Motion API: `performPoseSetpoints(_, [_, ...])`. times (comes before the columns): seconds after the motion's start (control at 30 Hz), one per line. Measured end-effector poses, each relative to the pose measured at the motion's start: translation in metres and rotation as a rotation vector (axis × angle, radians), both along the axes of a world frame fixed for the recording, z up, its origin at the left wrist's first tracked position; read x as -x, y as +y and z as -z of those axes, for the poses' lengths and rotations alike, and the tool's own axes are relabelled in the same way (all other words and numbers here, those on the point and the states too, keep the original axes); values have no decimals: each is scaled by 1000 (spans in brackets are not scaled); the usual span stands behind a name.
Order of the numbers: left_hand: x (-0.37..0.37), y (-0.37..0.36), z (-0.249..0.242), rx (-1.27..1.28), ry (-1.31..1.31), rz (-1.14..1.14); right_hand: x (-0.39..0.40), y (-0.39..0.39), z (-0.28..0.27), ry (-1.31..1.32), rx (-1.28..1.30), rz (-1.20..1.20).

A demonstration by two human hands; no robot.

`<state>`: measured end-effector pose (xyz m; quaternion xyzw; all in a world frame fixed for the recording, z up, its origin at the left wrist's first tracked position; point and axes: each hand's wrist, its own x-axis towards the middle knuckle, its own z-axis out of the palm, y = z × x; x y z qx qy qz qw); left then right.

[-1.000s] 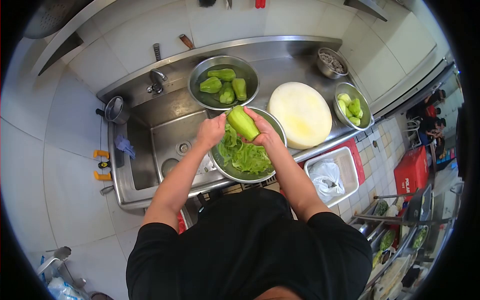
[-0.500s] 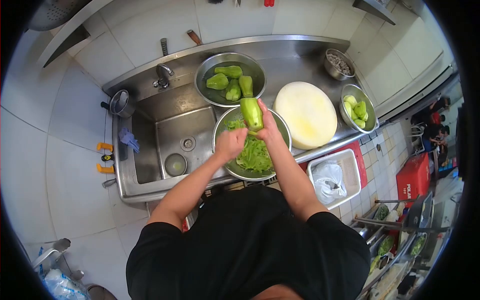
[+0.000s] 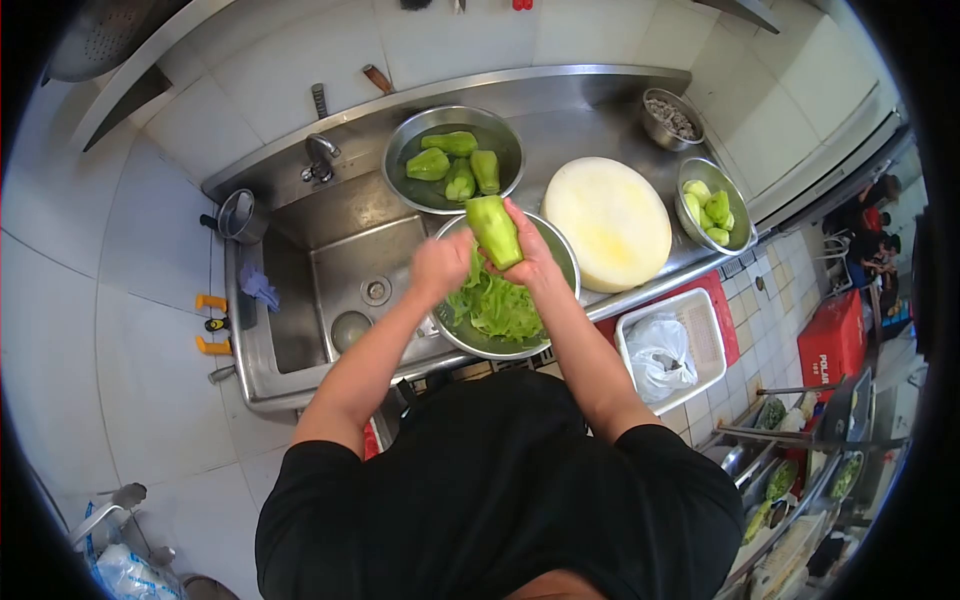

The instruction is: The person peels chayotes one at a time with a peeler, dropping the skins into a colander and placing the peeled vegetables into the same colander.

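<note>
My right hand grips a pale green, partly peeled chayote, which it holds tilted above a steel bowl. My left hand, slightly blurred, is closed just left of the chayote; what it holds is hidden. Light green peelings are heaped in the bowl below both hands. Behind it, a second steel bowl contains several green chayotes in water.
A thick round cutting board lies at the right. Past it stand a bowl of pale green pieces and a bowl of greyish bits. The sink is at left, a white basket below right.
My left hand has moved up and left, away from the chayote's lower end. The chayote has tipped slightly and shifted left in my right hand.
</note>
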<state>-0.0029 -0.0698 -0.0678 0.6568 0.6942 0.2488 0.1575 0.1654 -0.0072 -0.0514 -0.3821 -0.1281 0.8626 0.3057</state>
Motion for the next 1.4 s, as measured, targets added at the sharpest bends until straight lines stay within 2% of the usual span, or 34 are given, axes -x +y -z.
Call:
performPoseSetpoints(0.1, [-42, -38, 22, 55, -117, 28, 4, 24, 44, 66, -115, 204])
performPoseSetpoints(0.13, [-46, -40, 18, 75, -116, 80, -8, 25, 41, 34, -202, 36])
performPoseSetpoints(0.17, [-50, -41, 16, 106, -121, 137, -9, 33, 40, 28, -174, 59])
performPoseSetpoints(0.2, [-49, -40, 25, 22, -148, 125, -11, 28, 39, 16, -126, 83])
performPoseSetpoints(0.27, [-37, -35, -3, -54, -185, 108, -9, 19, 28, 24, -68, 143])
performPoseSetpoints(0.3, [-27, -27, -15, -96, -201, 98, -11, 19, 19, 39, -55, 96])
performPoseSetpoints(0.4, [11, 9, -26, -111, -66, 70, -19, 3, 6, 74, -3, -5])
performPoseSetpoints(0.47, [26, 23, -39, -105, 58, 64, -20, 5, 16, 113, -19, -65])
performPoseSetpoints(0.57, [26, 28, -42, -90, -25, 0, -18, 1, 10, 69, -62, -84])
performPoseSetpoints(0.67, [-14, -18, -25, 12, 106, 239, -8, 7, 18, 37, -98, 71])
performPoseSetpoints(0.7, [-13, -14, -25, -19, 53, 178, -6, 11, 16, 39, -110, 144])
performPoseSetpoints(0.73, [-5, -10, -25, -50, 5, 114, -22, 13, 11, 52, -93, -2])
performPoseSetpoints(0.8, [11, 1, -31, -27, -72, 31, -28, 11, 11, 85, -67, -66])
performPoseSetpoints(0.93, [20, 21, -37, -17, -68, -82, -24, 8, 14, 110, -96, -157])
performPoseSetpoints(0.97, [9, 10, -30, 13, -21, 8, -21, 5, 17, 115, -114, -166])
performPoseSetpoints(1.03, [-20, -21, -16, 60, 62, 197, -10, 11, 26, 105, -131, -2])
performPoseSetpoints(1.07, [-22, -25, -14, 17, 6, 169, -8, 16, 28, 100, -142, 80])
performPoseSetpoints(1.17, [-14, -19, -23, -69, -98, 80, -27, 20, 25, 158, -77, -101])
performPoseSetpoints(1.23, [3, -3, -43, -53, -111, 8, -29, 5, 17, 103, -46, -78])
performPoseSetpoints(1.4, [19, 8, -39, -183, 56, 41, -26, -5, 12, 144, -97, -110])
